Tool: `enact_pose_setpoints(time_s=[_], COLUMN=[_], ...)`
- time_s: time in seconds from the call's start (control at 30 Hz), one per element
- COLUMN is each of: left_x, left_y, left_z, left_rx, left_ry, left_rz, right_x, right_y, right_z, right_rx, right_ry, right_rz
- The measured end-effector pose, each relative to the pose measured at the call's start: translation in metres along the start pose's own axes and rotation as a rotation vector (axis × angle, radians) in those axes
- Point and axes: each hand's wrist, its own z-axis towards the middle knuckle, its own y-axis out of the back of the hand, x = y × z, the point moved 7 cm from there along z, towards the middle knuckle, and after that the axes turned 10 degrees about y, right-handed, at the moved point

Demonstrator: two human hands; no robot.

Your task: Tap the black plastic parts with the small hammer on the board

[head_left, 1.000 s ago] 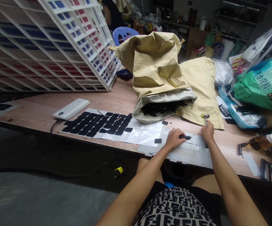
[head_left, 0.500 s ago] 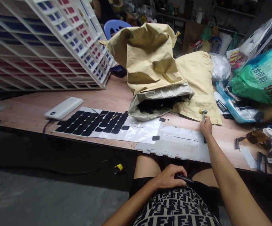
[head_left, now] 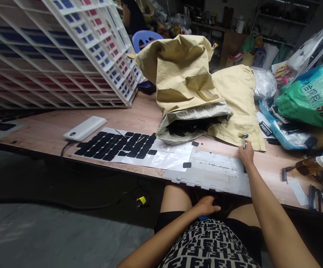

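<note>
My right hand [head_left: 246, 153] is closed around the handle of a small hammer [head_left: 243, 135], its head yellow at one end and metal at the other. It is held upright above the right end of a grey plate [head_left: 214, 172] at the table's front edge. My left hand [head_left: 207, 206] hovers low over my lap, fingers partly stretched towards the right and no object visible in them. Part of a blue thing [head_left: 203, 217] shows beneath it. Beyond the plate, a yellow sack [head_left: 185, 80] gapes towards me, with dark pieces [head_left: 190, 125] inside.
Rows of black pads [head_left: 108, 145] lie on a white sheet [head_left: 175, 156] left of the plate. Further left are a white power bank [head_left: 85, 128] and a large white plastic crate [head_left: 94, 56]. On the right sit a green bag [head_left: 314, 100] and a brown bottle [head_left: 309, 165].
The dark piece that was in my left hand is out of sight, and that hand's fingers have loosened. My right hand still grips the hammer. The view has shifted slightly left.
</note>
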Motion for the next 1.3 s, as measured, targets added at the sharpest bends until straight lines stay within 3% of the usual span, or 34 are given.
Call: enact_pose_setpoints(time_s=[0.1, 0.13, 0.17, 0.2, 0.3, 0.37, 0.43, 0.5, 0.6, 0.73, 0.93, 1.03, 1.1, 1.2, 1.3], left_x=[-0.04, -0.051, -0.062, -0.07, -0.072, -0.061, -0.046, -0.032, -0.017, -0.013, -0.026, -0.035, -0.048, -0.077, -0.097], left_y=[0.021, 0.041, 0.07, 0.105, 0.226, 0.285, 0.319, 0.333, 0.336, 0.332, 0.316, 0.282, 0.25, 0.199, 0.169], left_z=[-0.036, -0.044, -0.047, -0.046, -0.036, -0.029, -0.016, -0.002, 0.01, 0.006, -0.033, -0.047, -0.041, -0.015, 0.01], left_rx=[0.228, 0.237, 0.164, 0.03, -0.656, -1.017, -1.172, -1.194, -1.187, -1.187, -1.238, -1.235, -1.098, -0.791, -0.688], left_ry=[-0.289, -0.328, -0.349, -0.35, -0.218, -0.018, 0.222, 0.403, 0.502, 0.49, 0.353, 0.169, -0.049, -0.362, -0.457], left_rz=[0.051, 0.024, -0.015, -0.067, -0.175, -0.151, -0.11, -0.084, -0.071, -0.088, 0.002, -0.032, -0.105, -0.148, -0.03], right_x=[-0.001, -0.002, -0.002, -0.002, -0.001, -0.001, 0.001, 0.003, 0.004, 0.005, 0.006, 0.006, 0.006, 0.007, 0.009], right_y=[-0.001, -0.002, -0.002, -0.002, -0.002, -0.001, 0.0, 0.0, 0.0, -0.001, 0.0, 0.0, 0.0, 0.001, 0.002], right_z=[0.001, 0.001, 0.001, 0.001, 0.001, 0.0, 0.0, -0.001, -0.001, -0.002, -0.003, -0.003, -0.003, -0.003, -0.005], right_rx=[0.011, 0.013, 0.014, 0.013, 0.002, -0.008, -0.01, -0.007, 0.006, 0.026, 0.024, 0.023, 0.026, 0.028, 0.029], right_ry=[0.004, 0.006, 0.008, 0.011, 0.015, 0.008, -0.002, -0.006, -0.009, -0.019, -0.024, -0.013, -0.01, -0.011, -0.011], right_rz=[0.003, 0.005, 0.008, 0.011, 0.011, -0.001, -0.016, -0.028, -0.038, -0.037, -0.027, -0.021, -0.021, -0.033, -0.042])
